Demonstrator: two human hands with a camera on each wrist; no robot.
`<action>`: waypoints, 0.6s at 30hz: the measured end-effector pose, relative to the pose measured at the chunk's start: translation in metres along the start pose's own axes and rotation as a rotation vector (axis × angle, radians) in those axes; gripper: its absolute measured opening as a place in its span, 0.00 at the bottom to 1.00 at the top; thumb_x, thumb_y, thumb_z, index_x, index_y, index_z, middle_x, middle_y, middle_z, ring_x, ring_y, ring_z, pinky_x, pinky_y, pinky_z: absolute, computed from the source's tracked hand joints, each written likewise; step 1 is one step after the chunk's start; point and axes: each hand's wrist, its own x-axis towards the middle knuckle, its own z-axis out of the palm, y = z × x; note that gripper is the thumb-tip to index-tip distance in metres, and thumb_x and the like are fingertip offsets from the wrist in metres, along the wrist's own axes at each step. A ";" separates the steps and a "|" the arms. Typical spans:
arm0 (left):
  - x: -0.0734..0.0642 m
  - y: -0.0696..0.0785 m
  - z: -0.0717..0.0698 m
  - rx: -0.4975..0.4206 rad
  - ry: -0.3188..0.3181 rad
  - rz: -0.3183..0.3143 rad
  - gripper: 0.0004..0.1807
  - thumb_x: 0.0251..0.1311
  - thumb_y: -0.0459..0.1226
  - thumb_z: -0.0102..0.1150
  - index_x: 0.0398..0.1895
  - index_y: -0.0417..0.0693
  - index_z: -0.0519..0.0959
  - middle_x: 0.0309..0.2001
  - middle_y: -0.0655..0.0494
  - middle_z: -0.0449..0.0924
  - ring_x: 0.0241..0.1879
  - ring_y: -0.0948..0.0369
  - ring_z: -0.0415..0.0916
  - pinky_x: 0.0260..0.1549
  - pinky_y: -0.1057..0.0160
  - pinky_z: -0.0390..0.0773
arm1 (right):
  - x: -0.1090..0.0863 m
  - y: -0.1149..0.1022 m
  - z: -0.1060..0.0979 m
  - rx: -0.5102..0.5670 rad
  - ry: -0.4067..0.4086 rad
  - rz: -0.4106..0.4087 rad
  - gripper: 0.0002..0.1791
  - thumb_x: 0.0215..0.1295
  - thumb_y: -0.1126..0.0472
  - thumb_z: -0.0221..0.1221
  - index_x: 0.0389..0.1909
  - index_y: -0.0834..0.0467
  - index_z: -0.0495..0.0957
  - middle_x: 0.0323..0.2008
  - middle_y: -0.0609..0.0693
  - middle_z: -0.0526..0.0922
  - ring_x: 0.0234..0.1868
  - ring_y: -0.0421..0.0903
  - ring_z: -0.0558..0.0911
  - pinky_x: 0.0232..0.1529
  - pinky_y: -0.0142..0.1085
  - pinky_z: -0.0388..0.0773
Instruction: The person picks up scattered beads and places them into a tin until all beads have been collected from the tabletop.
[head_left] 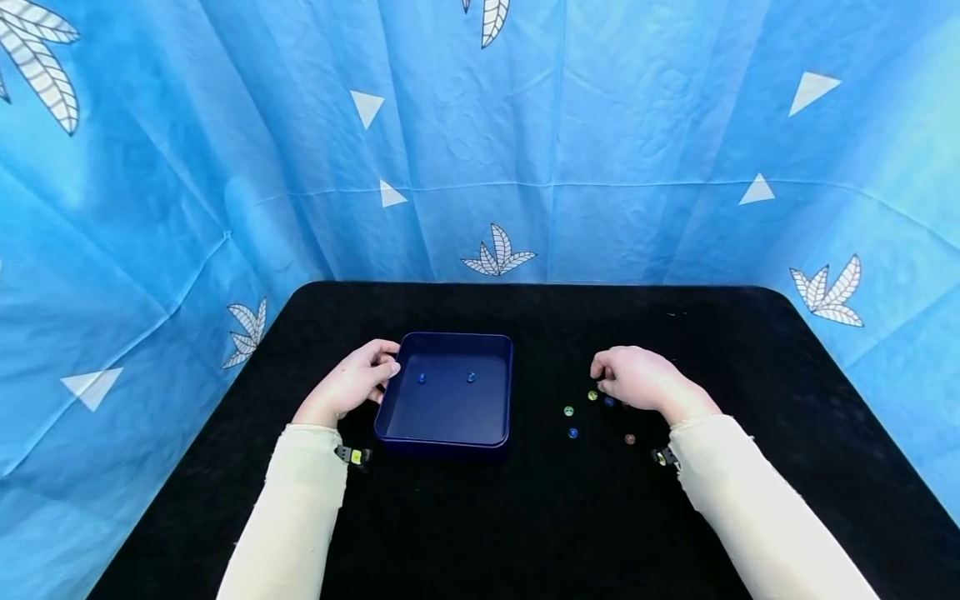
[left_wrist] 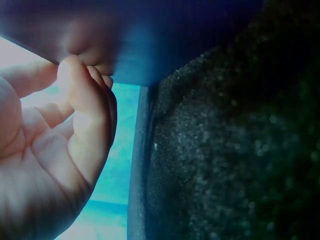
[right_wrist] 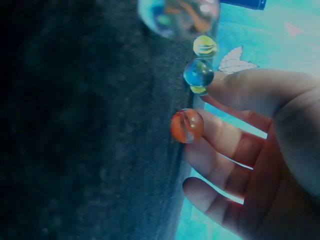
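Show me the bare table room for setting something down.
Bare black table shows in front of the tray, between the sleeves; behind it, up to the blue cloth; and in the narrower gap between the tray and the loose marbles. It's crowded beside the right hand, where those marbles lie, and at the tray's left edge, where the left hand touches it.

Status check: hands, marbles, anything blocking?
Left hand touching left side of tray. Right hand by loose marbles. Two blue marbles in tray. No obstruction visible.
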 end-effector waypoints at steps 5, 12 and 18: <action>0.000 -0.001 -0.001 -0.014 0.004 0.001 0.24 0.76 0.35 0.51 0.70 0.36 0.63 0.47 0.43 0.71 0.38 0.48 0.76 0.32 0.54 0.83 | 0.001 -0.001 0.003 -0.056 0.029 -0.029 0.09 0.64 0.65 0.61 0.40 0.49 0.83 0.35 0.43 0.78 0.30 0.41 0.76 0.40 0.45 0.77; 0.001 -0.001 0.000 -0.020 -0.001 0.003 0.23 0.75 0.35 0.51 0.69 0.36 0.65 0.47 0.42 0.71 0.38 0.47 0.76 0.32 0.53 0.83 | 0.002 -0.001 0.003 -0.059 0.043 -0.036 0.08 0.64 0.65 0.61 0.39 0.48 0.83 0.35 0.42 0.80 0.33 0.41 0.76 0.39 0.46 0.77; 0.001 -0.002 -0.001 -0.015 0.000 -0.005 0.24 0.76 0.36 0.51 0.70 0.36 0.63 0.49 0.39 0.71 0.38 0.47 0.76 0.32 0.54 0.83 | 0.005 -0.008 0.002 -0.041 0.093 -0.052 0.07 0.64 0.64 0.62 0.39 0.49 0.83 0.33 0.40 0.81 0.30 0.40 0.76 0.38 0.46 0.78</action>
